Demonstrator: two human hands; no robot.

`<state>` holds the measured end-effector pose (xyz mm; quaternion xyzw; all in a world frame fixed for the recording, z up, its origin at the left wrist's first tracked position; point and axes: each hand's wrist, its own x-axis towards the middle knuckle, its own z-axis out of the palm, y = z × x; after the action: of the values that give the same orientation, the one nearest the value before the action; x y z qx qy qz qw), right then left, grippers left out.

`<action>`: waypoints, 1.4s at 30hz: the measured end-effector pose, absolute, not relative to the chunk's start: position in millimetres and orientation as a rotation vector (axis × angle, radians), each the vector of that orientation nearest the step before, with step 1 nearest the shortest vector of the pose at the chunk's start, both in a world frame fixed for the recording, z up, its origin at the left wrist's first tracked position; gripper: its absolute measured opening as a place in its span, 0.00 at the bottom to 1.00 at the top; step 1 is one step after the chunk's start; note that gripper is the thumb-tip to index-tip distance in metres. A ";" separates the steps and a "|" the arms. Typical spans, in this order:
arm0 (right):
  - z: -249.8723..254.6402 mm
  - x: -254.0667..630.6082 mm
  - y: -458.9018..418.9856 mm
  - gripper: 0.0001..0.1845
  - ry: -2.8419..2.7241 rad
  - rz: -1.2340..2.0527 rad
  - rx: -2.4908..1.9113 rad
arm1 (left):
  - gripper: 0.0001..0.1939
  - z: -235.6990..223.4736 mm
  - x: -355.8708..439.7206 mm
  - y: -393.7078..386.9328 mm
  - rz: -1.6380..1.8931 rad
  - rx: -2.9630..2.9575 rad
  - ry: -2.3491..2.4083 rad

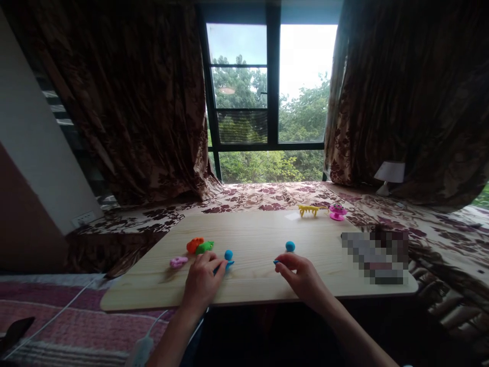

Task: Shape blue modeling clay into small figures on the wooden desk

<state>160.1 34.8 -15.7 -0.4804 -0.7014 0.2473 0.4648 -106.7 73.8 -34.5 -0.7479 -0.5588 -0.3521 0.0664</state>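
Over the near part of the wooden table board [260, 283], my left hand [203, 279] is closed on a blue modelling clay piece [229, 264], whose lower part is partly hidden by my fingers. A round blue ball [228, 254] shows at its top; whether it is joined on, I cannot tell. Thumb and fingertips of my right hand [301, 275] pinch a small blue clay bit [275, 262]. Just beyond that hand lies a larger blue clay ball [290, 246]. Left of my left hand are orange [194, 244], green [205, 247] and pink clay lumps [178, 262].
At the board's far edge stand a yellow, many-legged clay figure [308, 210] and a bright pink figure [337, 212] on a round base. A blurred-out object [376, 257] lies on the right side. Behind are a patterned cloth ledge [260, 196] and a small lamp [389, 173].
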 end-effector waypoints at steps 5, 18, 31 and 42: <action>-7.4 161.9 27.9 0.07 -1.715 0.541 -1.159 | 0.12 -32.0 -107.1 66.7 -0.930 -2.280 -1.678; -10.5 173.1 30.6 0.07 -1.685 0.451 -1.169 | 0.05 -35.0 -122.8 51.5 -0.959 -2.326 -1.705; -8.6 162.3 34.3 0.16 -1.367 0.909 -0.952 | 0.11 -24.3 -89.2 34.9 -1.312 -2.104 -1.676; -34.1 187.0 28.9 0.16 -1.433 0.842 -1.035 | 0.06 -29.7 -9.5 36.7 -1.301 -2.632 -1.677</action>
<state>187.0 28.9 -34.1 -0.4387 -0.6073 0.3571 0.5579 -9.5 36.7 -29.7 -0.7729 -0.4923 -0.3820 -0.1196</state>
